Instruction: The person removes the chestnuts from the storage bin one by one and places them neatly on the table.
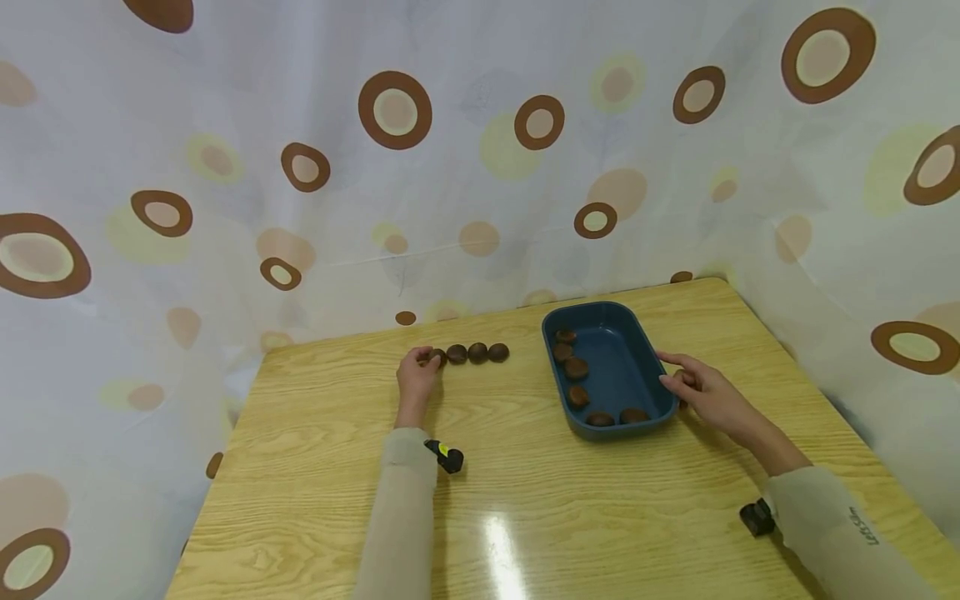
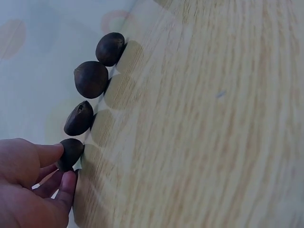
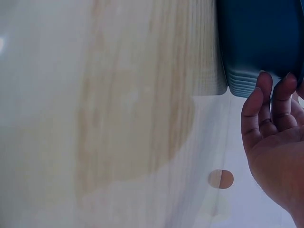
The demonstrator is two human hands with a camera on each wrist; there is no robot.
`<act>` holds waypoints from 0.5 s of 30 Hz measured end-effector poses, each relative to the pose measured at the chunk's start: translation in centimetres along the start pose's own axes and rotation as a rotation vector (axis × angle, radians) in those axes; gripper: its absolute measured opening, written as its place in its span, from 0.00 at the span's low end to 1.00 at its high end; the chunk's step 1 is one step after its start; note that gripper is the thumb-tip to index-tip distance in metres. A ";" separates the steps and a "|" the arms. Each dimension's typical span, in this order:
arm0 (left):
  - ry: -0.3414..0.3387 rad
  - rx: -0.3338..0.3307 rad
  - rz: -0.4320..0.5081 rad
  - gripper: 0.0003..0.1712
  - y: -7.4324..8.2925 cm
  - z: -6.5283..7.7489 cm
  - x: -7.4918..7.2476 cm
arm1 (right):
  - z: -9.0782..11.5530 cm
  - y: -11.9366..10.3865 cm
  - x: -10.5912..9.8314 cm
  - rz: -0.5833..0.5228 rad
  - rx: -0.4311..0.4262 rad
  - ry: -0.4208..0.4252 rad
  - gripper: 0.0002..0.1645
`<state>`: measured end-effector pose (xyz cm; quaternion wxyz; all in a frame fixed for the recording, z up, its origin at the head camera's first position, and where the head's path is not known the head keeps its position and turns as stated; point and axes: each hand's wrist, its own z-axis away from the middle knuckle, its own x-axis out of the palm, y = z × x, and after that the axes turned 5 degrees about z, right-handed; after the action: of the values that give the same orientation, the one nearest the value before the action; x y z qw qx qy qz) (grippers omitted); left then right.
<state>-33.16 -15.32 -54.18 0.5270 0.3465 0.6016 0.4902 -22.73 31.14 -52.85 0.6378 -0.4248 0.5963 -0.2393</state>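
Observation:
Several dark brown chestnuts stand in a row near the table's back edge, including a middle chestnut (image 1: 477, 353) and the right-end chestnut (image 1: 498, 352). My left hand (image 1: 417, 377) pinches the left-end chestnut (image 2: 71, 153) between thumb and fingers, close beside its neighbour (image 2: 79, 118). To the right lies a deep blue rectangular tray (image 1: 617, 312), with more chestnuts (image 1: 576, 368) along its left and near sides. My right hand (image 1: 708, 396) holds the tray's right side, thumb at the rim. In the right wrist view, bent fingers (image 3: 284, 97) touch the outer wall; the thumb is mostly hidden.
A light wood-grain table (image 1: 540, 500) bears everything. Behind it and at the right hangs a white curtain (image 1: 465, 192) patterned with brown, pink and yellow ovals. Small black cameras are strapped to the left wrist (image 1: 450, 458) and right wrist (image 1: 757, 517).

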 end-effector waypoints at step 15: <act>-0.007 -0.005 -0.005 0.21 -0.1 0.1 0.1 | -0.1 0.1 -0.1 0.014 -0.013 0.002 0.33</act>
<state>-33.08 -15.26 -54.25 0.5311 0.3455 0.5995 0.4890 -22.82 31.23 -52.83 0.6361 -0.4245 0.6013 -0.2315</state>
